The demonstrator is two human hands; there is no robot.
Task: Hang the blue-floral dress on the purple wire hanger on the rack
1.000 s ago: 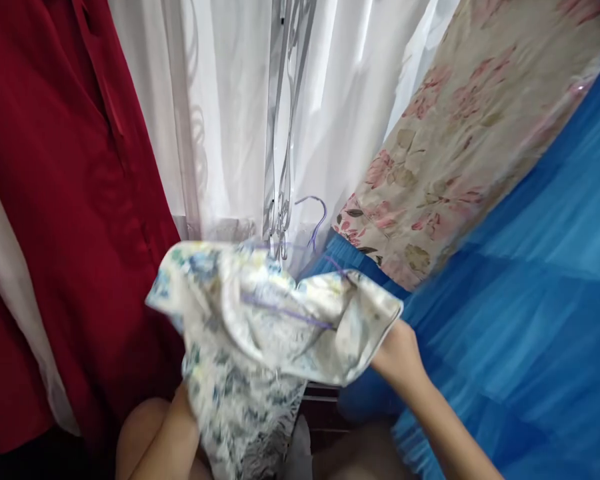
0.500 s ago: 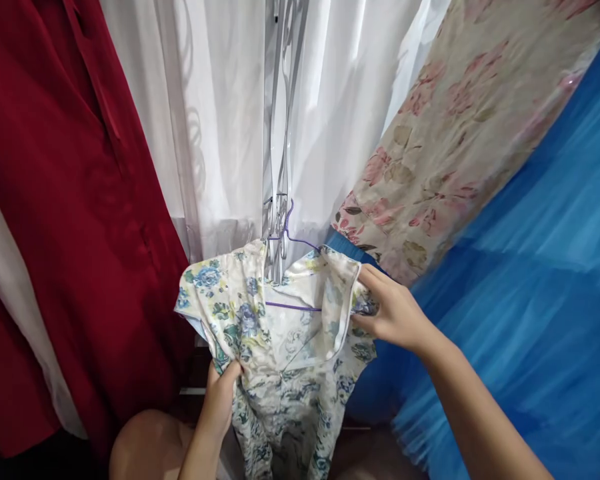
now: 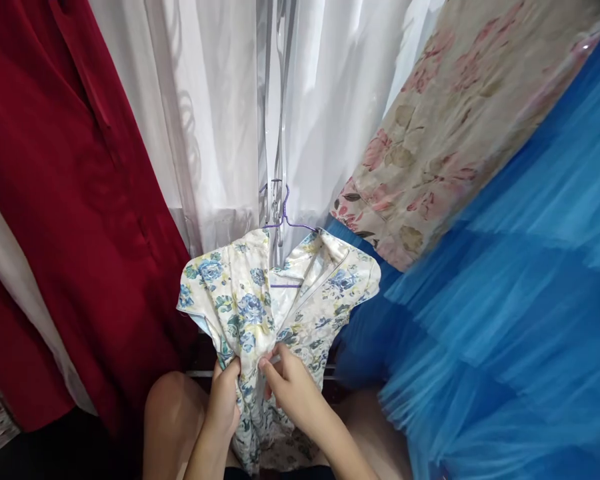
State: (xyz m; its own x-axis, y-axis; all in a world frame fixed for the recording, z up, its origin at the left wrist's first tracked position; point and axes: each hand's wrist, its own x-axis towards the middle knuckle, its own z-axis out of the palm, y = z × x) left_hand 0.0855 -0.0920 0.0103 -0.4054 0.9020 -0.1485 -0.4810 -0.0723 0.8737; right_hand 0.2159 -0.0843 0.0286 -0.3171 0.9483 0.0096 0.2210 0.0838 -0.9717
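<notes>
A white dress [image 3: 250, 303] with blue and green flowers hangs in front of me on a thin purple hanger [image 3: 286, 217]. Its cap sleeves spread to both sides, and the neckline opens in a V. My left hand [image 3: 225, 397] grips the dress's left side below the sleeve, thumb on top of the cloth. At the bottom of the V, my right hand [image 3: 289, 380] pinches the front cloth between thumb and fingers. The lower part of the dress falls between my knees, partly covered by my forearms.
A red garment [image 3: 115, 220] hangs on the left and a white curtain [image 3: 225, 120] behind. To the right are a beige floral cloth [image 3: 410, 160] and a blue tulle skirt [image 3: 510, 320]. Pale straps [image 3: 274, 100] run down the middle. My bare knee [image 3: 173, 413] is below left.
My right hand has left the dress's right shoulder and moved down and left to the bottom of the neckline. The right front panel now lies flatter. My left hand keeps its grip.
</notes>
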